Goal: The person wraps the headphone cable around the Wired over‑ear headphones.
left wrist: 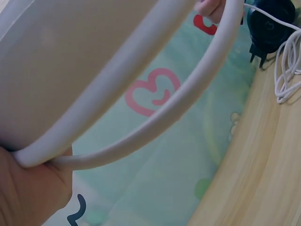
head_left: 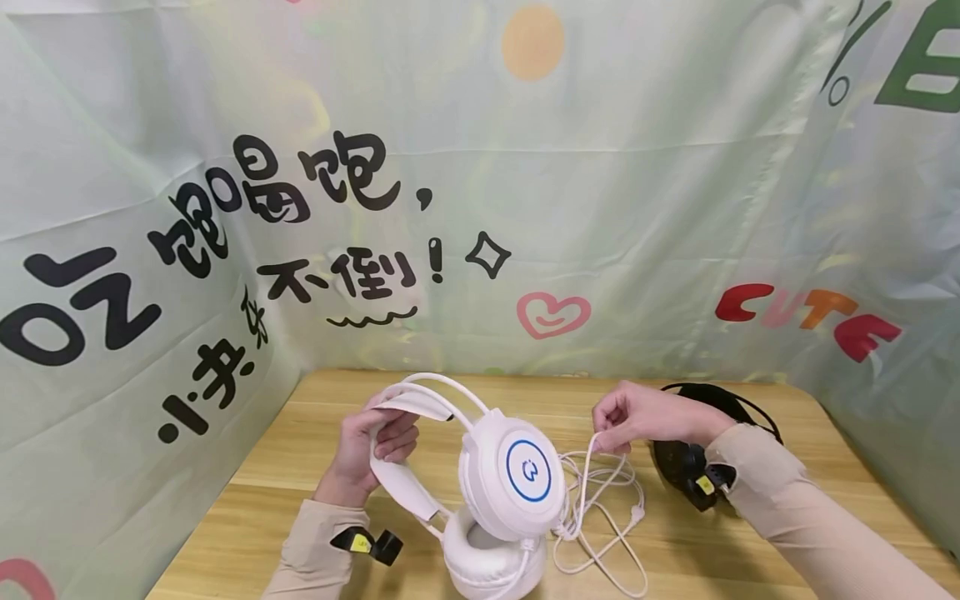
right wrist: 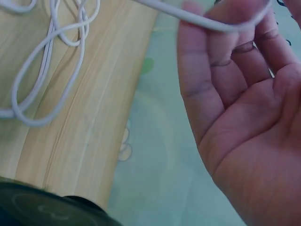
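Right, left hand: my left hand (head_left: pixel 358 454) is curled round the headband (head_left: pixel 405 487) of the white headset; palm sits against the frame in the left wrist view.
Right hand: my right hand (head_left: pixel 648 417) pinches the white cable (head_left: pixel 581 508) between thumb and bent fingers, pulling up one raised strand.
White headset: the white headset (head_left: pixel 513 479) is tilted between my two hands, at front centre; one cup shows a blue ring and logo, the other hangs lower and nearer me (can't tell if it touches the wood).
Cable: rest of it lies in loose loops just beside the cups, on my right.
Black headset: the black headset (head_left: pixel 673 460) rests beyond the loops, under my right forearm, partly hidden by it.
Table: wood-grain table (head_left: pixel 258 483) under all of it.
Backdrop: pale green cloth (head_left: pixel 637 208) behind and to both sides, printed with black lettering (head_left: pixel 292 279), a pink heart (head_left: pixel 553 317) and a multicoloured "CUTE" (head_left: pixel 820 312).
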Demonstrator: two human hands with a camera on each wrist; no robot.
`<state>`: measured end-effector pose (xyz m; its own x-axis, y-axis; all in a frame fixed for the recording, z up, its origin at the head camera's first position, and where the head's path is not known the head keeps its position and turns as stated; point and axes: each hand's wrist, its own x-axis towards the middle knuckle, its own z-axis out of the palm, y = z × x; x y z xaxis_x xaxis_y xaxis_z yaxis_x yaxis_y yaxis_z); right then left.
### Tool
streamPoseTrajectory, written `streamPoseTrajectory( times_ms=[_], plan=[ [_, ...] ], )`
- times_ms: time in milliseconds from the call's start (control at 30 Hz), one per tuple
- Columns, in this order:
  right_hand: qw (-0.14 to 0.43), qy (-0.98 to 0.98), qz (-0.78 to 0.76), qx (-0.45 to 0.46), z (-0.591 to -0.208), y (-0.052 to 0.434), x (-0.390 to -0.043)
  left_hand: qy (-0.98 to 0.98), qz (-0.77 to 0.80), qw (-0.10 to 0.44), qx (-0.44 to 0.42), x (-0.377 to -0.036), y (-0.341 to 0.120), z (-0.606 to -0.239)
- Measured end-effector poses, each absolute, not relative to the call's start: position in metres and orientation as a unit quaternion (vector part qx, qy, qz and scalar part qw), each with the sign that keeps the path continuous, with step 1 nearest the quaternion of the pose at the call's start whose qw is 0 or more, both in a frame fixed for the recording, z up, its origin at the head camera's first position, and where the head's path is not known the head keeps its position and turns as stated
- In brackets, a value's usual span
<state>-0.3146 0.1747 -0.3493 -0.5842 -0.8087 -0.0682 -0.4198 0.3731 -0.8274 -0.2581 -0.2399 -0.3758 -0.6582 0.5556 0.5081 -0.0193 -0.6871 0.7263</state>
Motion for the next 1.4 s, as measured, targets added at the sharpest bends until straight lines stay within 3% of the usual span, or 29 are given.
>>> streamPoseTrajectory(
  times_ms=[400,1000,1167,1400],
  plan=[
    [0.239,0.830,-0.330,-0.380,-0.335,0.139,-0.318,0.403,0.805,0.195,0.390,-0.256,-0.233,-0.377],
    [0.280,0.862,-0.273,-0.322,-0.287,0.121,-0.323,0.542,0.753,0.142,0.346,-0.253,-0.227,-0.376],
    [0.255,0.874,-0.256,-0.324,-0.282,0.115,-0.320,0.579,0.736,0.127,0.327,-0.249,-0.222,-0.371],
    [0.153,0.908,-0.202,-0.335,-0.281,0.091,-0.313,0.635,0.712,0.095,0.284,-0.245,-0.216,-0.367]
  ],
)
